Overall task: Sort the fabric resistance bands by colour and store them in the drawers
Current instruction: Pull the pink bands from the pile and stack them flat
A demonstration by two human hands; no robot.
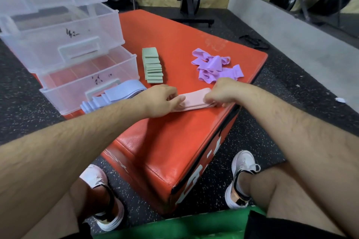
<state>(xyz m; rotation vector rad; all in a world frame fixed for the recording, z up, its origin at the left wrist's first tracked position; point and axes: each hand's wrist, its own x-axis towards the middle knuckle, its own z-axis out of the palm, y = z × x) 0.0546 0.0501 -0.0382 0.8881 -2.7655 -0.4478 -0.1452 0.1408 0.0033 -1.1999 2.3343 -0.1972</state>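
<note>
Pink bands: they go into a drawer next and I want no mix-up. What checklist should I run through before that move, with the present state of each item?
1. Left hand and right hand hold the pink bands at their ends: ok.
2. Pink bands lie as one flat stack, no other colour in it: ok.
3. Bottom drawer pulled out: ok.
4. Blue bands out of the way: not ok, they lie against that drawer's front.
5. Green bands stacked apart from the pink: ok.
6. Purple bands folded: not ok, a loose heap.
</note>
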